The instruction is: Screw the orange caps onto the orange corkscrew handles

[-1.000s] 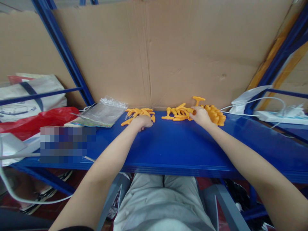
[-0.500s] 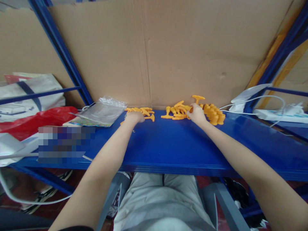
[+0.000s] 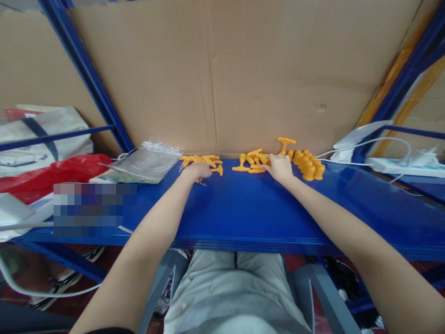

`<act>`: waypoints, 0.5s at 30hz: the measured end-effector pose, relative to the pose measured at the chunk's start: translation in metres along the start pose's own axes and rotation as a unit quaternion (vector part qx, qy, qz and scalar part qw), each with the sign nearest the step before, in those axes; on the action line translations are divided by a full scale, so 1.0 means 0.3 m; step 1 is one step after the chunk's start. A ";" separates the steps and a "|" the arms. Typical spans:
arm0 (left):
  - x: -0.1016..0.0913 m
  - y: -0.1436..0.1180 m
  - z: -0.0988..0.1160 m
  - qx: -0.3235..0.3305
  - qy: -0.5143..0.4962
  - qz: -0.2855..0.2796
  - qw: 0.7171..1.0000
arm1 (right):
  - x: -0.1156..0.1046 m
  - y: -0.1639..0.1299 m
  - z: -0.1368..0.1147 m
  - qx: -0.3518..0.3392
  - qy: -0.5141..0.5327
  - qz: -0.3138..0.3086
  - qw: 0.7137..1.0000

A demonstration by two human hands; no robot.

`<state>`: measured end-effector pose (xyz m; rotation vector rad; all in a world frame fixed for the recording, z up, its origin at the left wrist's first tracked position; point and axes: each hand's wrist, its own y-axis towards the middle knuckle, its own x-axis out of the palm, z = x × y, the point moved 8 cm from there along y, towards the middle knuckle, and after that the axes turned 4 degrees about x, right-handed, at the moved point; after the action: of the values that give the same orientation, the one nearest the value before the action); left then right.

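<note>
My left hand (image 3: 197, 171) is closed at the left pile of yellow corkscrews (image 3: 209, 160), fingertips turned down and partly hidden. A thin metal spiral (image 3: 203, 184) sticks out beneath it. My right hand (image 3: 281, 169) reaches over the right end of a middle heap of yellow T-shaped handles (image 3: 242, 162). Its thumb and fingers close around a yellow piece (image 3: 268, 162), mostly covered by the hand. Beyond that hand, one T-shaped handle (image 3: 286, 143) stands upright. Just to the right, yellow pieces (image 3: 308, 164) stand packed in rows.
All this lies on a blue metal shelf (image 3: 236, 208) against a cardboard wall (image 3: 215, 83). Clear plastic bags (image 3: 149, 162) and a red bag (image 3: 69, 174) lie at left. A white power strip (image 3: 406, 167) and cables are at right.
My right hand has shifted slightly left and turned palm-down over the middle heap. My left hand has moved a little right, and a metal spiral now shows below it.
</note>
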<state>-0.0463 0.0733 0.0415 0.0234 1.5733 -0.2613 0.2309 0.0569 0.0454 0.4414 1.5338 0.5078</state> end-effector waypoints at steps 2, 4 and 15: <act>-0.001 -0.017 0.018 -0.016 0.010 -0.007 1.000 | 0.008 0.001 -0.002 -0.008 -0.003 -0.005 1.000; -0.005 -0.030 0.050 -0.005 0.016 -0.005 1.000 | 0.017 0.004 -0.003 -0.022 0.011 -0.002 1.000; -0.015 -0.066 0.127 0.037 0.036 0.005 0.999 | 0.053 0.003 -0.007 -0.093 0.113 -0.001 0.989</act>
<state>-0.0123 0.0478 0.0490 0.0984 1.6341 -0.3143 0.2284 0.0666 0.0327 0.2445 1.6848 0.7116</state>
